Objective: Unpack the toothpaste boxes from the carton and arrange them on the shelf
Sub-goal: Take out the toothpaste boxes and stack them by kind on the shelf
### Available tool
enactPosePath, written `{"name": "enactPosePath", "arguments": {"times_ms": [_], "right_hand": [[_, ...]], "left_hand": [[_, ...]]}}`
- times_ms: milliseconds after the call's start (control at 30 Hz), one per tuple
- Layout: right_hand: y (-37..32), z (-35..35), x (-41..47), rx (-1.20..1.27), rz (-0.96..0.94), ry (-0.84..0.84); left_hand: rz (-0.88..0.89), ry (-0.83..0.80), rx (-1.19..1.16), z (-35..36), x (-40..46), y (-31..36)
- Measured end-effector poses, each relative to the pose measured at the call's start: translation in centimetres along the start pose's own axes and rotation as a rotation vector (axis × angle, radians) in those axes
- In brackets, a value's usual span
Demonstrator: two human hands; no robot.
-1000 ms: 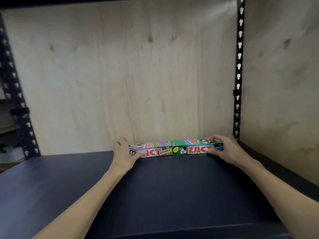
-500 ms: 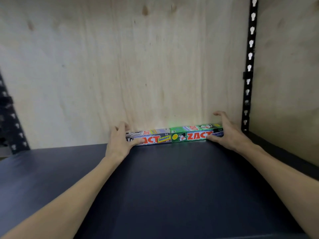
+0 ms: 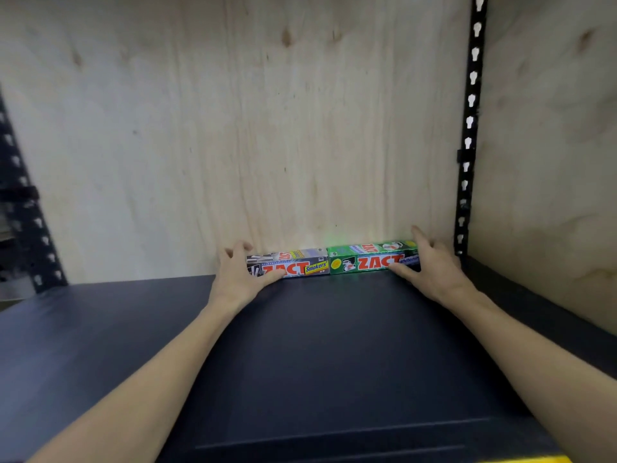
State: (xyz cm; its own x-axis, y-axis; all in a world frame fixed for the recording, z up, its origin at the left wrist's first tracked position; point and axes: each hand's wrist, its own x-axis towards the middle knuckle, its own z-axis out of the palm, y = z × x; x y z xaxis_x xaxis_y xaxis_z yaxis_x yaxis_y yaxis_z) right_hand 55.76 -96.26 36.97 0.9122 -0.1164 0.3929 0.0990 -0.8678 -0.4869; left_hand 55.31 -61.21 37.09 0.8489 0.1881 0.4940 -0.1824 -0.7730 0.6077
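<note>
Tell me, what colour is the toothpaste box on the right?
Green, with red lettering; the toothpaste box shows in the head view.

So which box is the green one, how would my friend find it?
Look at the dark shelf where it meets the wooden back wall. Two toothpaste boxes lie there end to end, and the green box is the one nearer the black post, with the right hand at its end. Its neighbour, the grey box, says Smokers; the green one doesn't.
</note>
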Motion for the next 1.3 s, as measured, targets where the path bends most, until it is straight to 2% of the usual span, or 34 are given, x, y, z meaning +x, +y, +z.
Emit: {"name": "enactPosePath", "arguments": {"times_ms": [200,367,467,533,600,667,733,900,1033,1300], "right_hand": [[-2.2,-1.1,-5.3,-0.102,-0.089,0.082],[-5.2,-1.9,-11.2,-0.098,-0.184,0.084],[-7.8,-2.3,-16.0,0.026,-0.242,0.133],[-9.8,-2.0,-20.3,0.217,-0.271,0.298],[-11.6,-0.5,-25.8,0.359,-0.288,0.443],[-13.0,1.5,-31.3,0.426,-0.299,0.471],[-13.4,4.4,-36.0,0.485,-0.255,0.409],[-11.6,12.8,-43.9,0.494,-0.071,0.230],[-8.8,18.9,-49.3,0.422,0.029,0.045],[-0.5,27.7,-58.1,0.039,0.246,-0.353]], "left_hand": [[0.095,0.107,0.132,-1.1,-3.2,0.8],[0.160,0.060,0.156,-3.7,-8.3,2.2],[0.257,0.048,0.126,-6.1,-12.6,4.1],[0.341,0.160,0.059,-8.1,-16.2,5.7],[0.388,0.338,-0.059,-9.5,-20.9,6.6],[0.435,0.482,-0.081,-9.5,-26.1,6.1],[0.441,0.508,-0.019,-8.3,-31.4,3.8],[0.124,0.258,0.001,-4.7,-41.4,-4.5],[-0.059,0.054,0.076,-1.8,-47.0,-10.9],[-0.409,-0.356,0.238,3.8,-56.0,-21.6]]}}
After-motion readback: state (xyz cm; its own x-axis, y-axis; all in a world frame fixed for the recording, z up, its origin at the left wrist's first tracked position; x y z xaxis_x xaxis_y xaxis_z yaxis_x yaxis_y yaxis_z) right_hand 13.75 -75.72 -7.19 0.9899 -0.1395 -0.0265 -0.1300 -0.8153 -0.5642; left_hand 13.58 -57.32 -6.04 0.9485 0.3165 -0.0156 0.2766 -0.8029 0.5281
